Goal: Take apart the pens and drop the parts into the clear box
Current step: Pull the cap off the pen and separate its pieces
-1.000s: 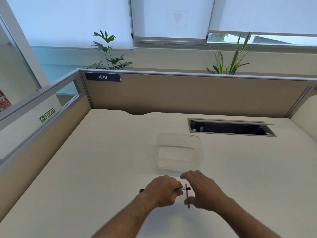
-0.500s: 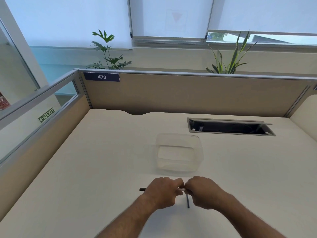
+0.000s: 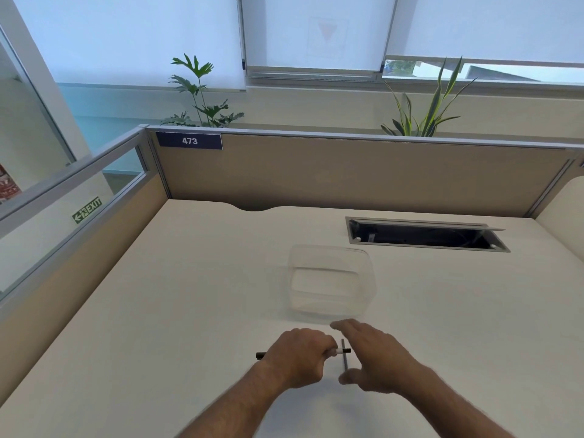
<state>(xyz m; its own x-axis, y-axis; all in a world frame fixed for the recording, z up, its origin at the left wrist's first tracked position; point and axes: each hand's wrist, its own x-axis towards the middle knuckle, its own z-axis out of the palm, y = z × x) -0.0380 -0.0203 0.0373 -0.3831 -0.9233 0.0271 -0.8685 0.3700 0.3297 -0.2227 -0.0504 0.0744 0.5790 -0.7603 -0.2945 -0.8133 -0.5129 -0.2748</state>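
My left hand (image 3: pixel 297 358) is closed in a fist around a pen (image 3: pixel 261 355) held level just above the desk. The pen's black end sticks out to the left, and a white section with a dark tip shows on the right. A second dark grey pen (image 3: pixel 344 358) lies on the desk, pointing away from me, just under that tip. My right hand (image 3: pixel 377 358) hovers right of it with fingers spread, holding nothing; its thumb is near the pen's near end. The clear box (image 3: pixel 328 248) stands just beyond both hands and looks empty.
An open cable hatch (image 3: pixel 426 237) is cut into the desk at the back right. Beige partition walls (image 3: pixel 347 175) close off the back and left sides, with a label reading 473 (image 3: pixel 189 141). Plants stand behind the partition.
Half a second ago my right hand was closed against the tip of the held pen. It has let go, spread its fingers and drawn slightly to the right. My left hand kept its grip.
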